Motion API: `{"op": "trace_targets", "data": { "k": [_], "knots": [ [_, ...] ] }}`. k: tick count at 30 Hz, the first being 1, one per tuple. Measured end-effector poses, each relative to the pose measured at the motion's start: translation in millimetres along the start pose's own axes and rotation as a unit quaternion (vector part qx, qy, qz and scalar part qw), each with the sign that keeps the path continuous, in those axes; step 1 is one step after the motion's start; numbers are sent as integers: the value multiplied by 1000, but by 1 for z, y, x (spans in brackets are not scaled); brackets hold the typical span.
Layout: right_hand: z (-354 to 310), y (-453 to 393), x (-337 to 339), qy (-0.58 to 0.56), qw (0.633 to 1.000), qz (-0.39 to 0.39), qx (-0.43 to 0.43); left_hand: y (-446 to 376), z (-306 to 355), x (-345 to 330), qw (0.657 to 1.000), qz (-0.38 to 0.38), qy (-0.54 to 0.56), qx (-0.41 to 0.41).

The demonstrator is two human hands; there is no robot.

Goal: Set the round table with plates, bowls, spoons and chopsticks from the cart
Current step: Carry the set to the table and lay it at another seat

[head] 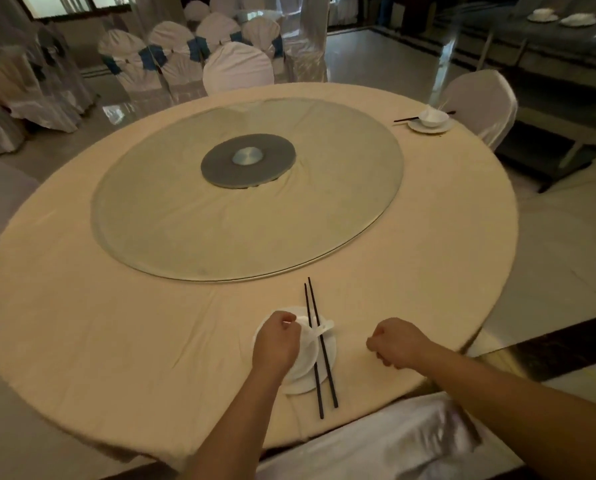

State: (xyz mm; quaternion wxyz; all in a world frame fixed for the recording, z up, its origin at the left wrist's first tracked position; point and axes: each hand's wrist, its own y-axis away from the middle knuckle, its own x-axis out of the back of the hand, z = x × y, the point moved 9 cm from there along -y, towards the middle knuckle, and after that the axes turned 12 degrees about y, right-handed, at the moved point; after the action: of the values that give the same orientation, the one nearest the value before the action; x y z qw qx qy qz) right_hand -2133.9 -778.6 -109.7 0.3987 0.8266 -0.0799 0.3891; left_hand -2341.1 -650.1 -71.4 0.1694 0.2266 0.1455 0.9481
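Two plates [327, 355] [431, 127], two bowls [307, 355] [434, 116], two hands [276, 344] [398, 342]

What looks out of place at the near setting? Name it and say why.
The chopsticks lie across the plate and the bowl's edge rather than on the cloth beside them, one stick further forward than the other. The spoon juts over the bowl's rim.
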Motion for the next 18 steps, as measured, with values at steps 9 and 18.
{"op": "trace_targets", "data": {
  "k": [9, 18],
  "knots": [
    [104, 12, 143, -121, 989, 87, 5, 8, 192, -131, 938, 8, -240, -251],
    [230, 83, 344, 132, 914, 385, -4, 54, 323, -365, 839, -11, -347, -419]
  ]
}}
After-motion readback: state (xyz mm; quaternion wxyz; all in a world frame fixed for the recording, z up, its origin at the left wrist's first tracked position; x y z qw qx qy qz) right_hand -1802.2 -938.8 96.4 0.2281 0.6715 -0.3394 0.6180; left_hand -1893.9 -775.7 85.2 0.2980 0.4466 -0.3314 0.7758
